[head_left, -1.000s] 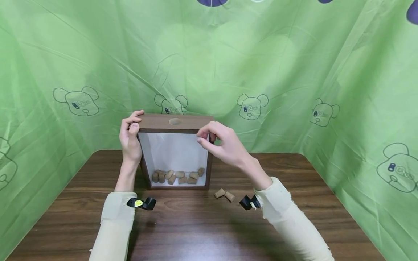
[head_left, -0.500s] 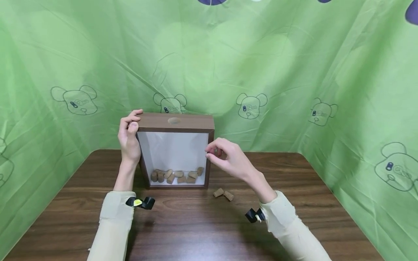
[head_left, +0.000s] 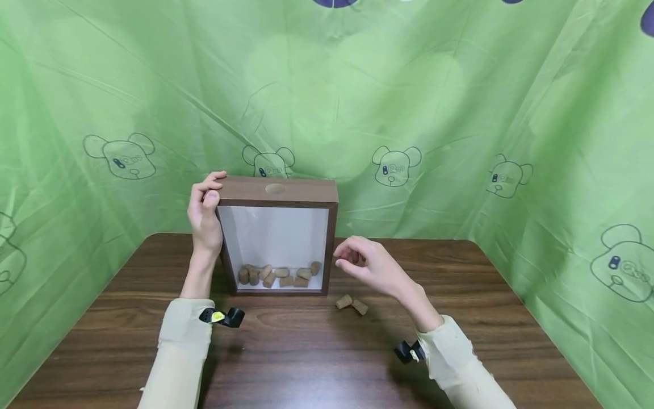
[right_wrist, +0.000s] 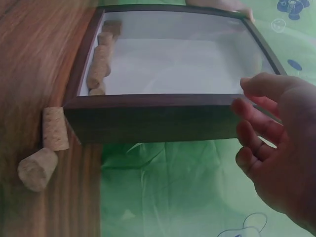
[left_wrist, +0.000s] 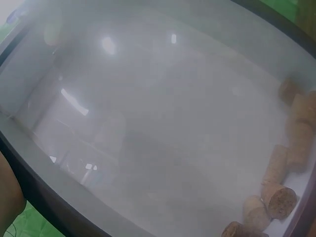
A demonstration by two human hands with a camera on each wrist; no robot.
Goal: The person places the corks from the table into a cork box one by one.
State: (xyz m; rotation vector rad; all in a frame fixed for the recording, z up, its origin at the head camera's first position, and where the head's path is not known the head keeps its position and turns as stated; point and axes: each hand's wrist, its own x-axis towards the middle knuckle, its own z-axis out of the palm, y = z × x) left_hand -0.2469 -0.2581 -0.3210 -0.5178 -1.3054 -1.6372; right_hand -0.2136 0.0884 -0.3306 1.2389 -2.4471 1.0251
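Note:
A dark wooden box frame [head_left: 311, 193] with a clear front stands upright on the table, a round hole in its top edge. Several wine corks [head_left: 268, 278] lie along its bottom inside; the left wrist view shows these corks [left_wrist: 280, 201] through the glossy pane. My left hand [head_left: 205, 221] grips the frame's upper left corner, thumb at the front, fingers over the top. Just right of the frame is my right hand [head_left: 375, 266], fingers loosely bent and holding nothing. Below it, two loose corks, one cork [right_wrist: 55, 128] and another cork [right_wrist: 38, 169], lie on the table.
The brown wood-grain table [head_left: 286, 352] runs back to a green curtain [head_left: 434, 102] printed with bear heads, which hangs behind and along both sides. A black wrist camera [head_left: 409, 352] sticks out from the right sleeve; another camera [head_left: 232, 317] sits on the left.
My right hand has come down and to the right, from the frame's upper right corner to beside its right side. My left hand keeps its grip, and the corks lie as before.

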